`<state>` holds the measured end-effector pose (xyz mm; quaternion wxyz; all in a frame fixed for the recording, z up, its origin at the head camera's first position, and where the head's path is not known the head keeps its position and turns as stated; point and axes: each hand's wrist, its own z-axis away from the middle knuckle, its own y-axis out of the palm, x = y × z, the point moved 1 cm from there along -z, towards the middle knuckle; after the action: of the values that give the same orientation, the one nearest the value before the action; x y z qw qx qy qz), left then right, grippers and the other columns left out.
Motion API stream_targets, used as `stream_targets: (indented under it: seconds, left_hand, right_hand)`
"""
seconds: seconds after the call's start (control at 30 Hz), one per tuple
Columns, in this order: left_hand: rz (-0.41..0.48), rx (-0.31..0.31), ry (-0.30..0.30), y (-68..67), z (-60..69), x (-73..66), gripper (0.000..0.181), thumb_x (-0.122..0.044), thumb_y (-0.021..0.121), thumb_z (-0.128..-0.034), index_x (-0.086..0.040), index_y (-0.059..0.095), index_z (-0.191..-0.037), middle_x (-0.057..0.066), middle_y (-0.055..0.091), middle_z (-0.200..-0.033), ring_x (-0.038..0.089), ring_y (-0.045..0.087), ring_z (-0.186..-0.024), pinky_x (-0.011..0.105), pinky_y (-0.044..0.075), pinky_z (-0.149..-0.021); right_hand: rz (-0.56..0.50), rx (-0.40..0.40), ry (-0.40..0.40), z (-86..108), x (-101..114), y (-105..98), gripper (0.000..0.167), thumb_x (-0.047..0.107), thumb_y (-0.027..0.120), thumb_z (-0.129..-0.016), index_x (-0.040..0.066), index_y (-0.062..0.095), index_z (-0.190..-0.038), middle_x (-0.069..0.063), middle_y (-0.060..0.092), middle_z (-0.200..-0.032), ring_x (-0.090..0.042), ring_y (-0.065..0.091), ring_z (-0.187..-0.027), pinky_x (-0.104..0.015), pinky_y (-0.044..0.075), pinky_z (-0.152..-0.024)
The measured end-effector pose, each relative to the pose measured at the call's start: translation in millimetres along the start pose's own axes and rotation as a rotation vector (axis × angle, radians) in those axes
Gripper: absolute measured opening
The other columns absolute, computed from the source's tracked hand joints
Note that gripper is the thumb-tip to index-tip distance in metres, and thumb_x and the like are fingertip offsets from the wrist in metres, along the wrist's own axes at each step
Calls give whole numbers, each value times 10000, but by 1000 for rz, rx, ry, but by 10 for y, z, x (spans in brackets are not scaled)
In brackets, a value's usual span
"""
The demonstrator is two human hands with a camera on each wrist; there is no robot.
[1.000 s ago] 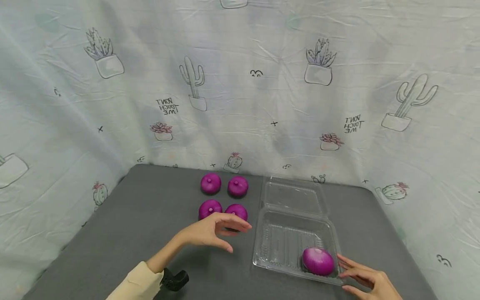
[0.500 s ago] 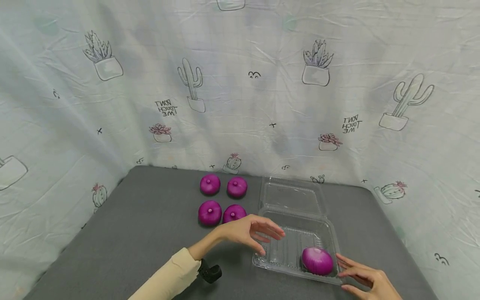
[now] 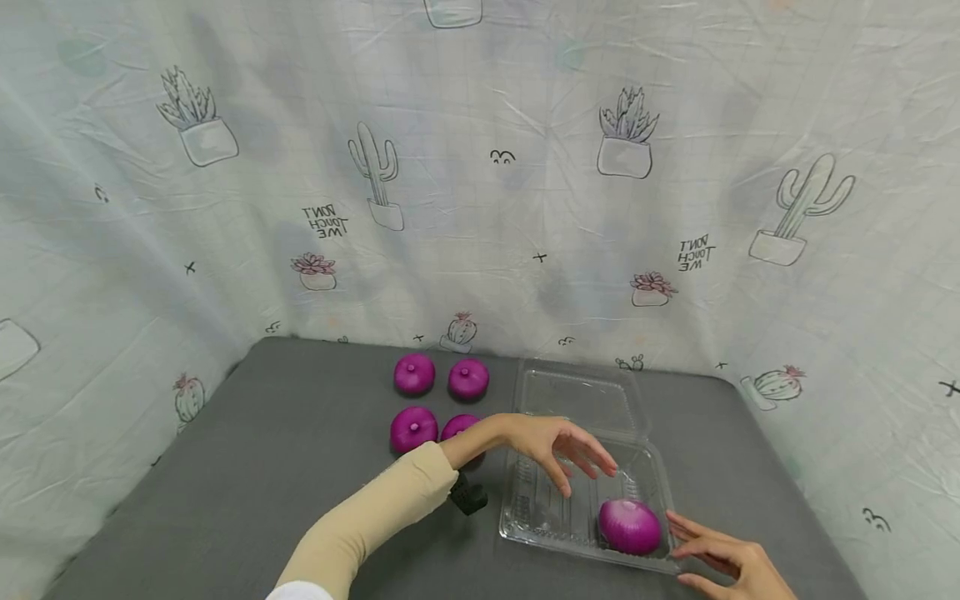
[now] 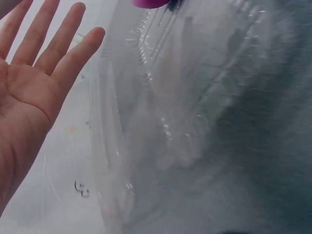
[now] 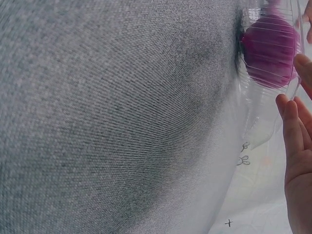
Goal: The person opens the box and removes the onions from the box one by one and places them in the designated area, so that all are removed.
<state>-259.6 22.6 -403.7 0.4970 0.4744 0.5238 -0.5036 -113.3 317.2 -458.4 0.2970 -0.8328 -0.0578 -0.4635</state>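
A purple onion lies on its side in the front right corner of a clear plastic clamshell box, whose lid is laid back. Over the box hovers my left hand, holding nothing, fingers apart and relaxed; its spread palm shows in the left wrist view. At the box's right rim, my right hand touches the edge with nearly straight fingertips. Through the box wall, the right wrist view shows the onion close by these fingers. Several more purple onions stand left of the box, one partly hidden by my left forearm.
The box stands on a dark grey tabletop. A pale curtain printed with cactus drawings rises behind and along both sides. A black device is strapped beneath my left wrist.
My left hand has moved right, from beside the loose onions to above the box. My right hand stays at the rim, and the onions and box keep their places.
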Motion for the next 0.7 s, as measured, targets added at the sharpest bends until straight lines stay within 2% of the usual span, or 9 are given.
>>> stream_targets:
  seconds: [0.1,0.3,0.47,0.7]
  left_hand:
    - [-10,8,-23,-33,-182,-19,656,233,600,-800,138,339,-1395,287,341,-1460,148,497,-1255,497,425,-996]
    - [-4,14,-71,-39,-463,30,653,221,604,-804,110,360,-1399,249,387,-1450,248,463,-1298,416,477,-955]
    - [-2,28,-74,-81,-602,90,651,245,593,-793,136,354,-1389,281,383,-1438,319,406,-1332,449,430,-1004]
    - [-36,0,-127,-113,-736,112,615,192,627,-809,66,424,-1376,177,456,-1426,197,461,-1299,332,437,-1005]
  right_hand:
    - [1,-3,8,3,3,-4,352,-181,692,-747,-41,669,-1068,76,499,-1391,-26,545,-1164,-172,509,-814]
    - [-17,11,-13,-10,-16,9,352,-186,681,-756,-53,660,-1081,38,496,-1401,-46,542,-1175,-194,518,-812]
    - [-26,22,-2,-27,-5,12,330,-179,678,-765,-66,656,-1075,50,493,-1402,-42,539,-1177,-182,510,-820]
    - [5,14,26,-38,40,-18,303,-152,689,-772,-51,667,-1057,77,504,-1386,-26,547,-1161,-179,511,-815]
